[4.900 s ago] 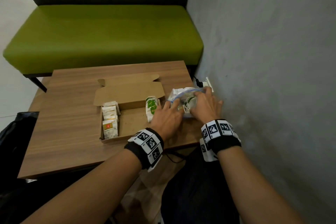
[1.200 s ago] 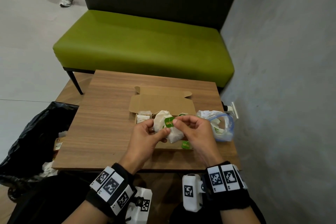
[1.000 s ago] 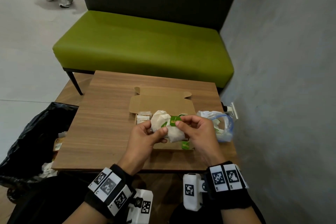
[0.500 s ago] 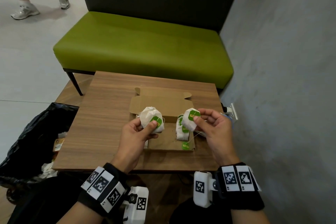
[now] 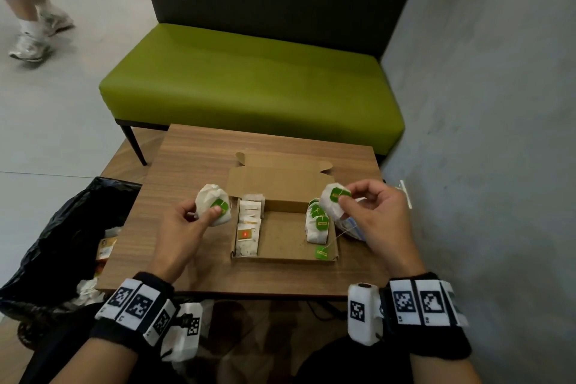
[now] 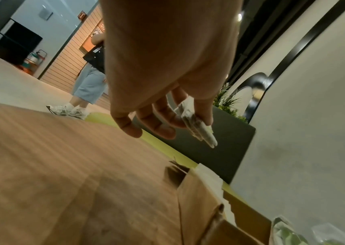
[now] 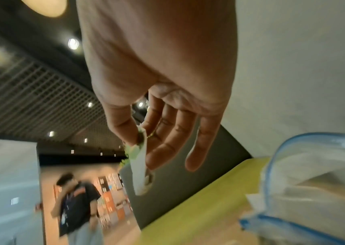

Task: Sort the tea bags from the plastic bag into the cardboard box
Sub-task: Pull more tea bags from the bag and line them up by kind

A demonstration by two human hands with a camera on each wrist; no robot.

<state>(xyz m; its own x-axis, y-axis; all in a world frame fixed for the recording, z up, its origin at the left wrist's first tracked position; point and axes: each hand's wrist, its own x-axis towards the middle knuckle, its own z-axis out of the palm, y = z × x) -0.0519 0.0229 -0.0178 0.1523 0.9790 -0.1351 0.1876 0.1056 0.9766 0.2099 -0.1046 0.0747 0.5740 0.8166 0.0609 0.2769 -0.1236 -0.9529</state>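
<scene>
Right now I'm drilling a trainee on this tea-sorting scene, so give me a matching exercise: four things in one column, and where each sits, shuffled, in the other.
Things:
1. left hand
2. right hand
3. red-label sachets
4. loose green tag

Places:
A. near right corner of the cardboard box, on its floor
B. holds a tea bag over the table, left of the box
C. row along the box's left wall
D. pinches a tea bag above the box's right end

Pairs: 1-B, 2-D, 3-C, 4-A
</scene>
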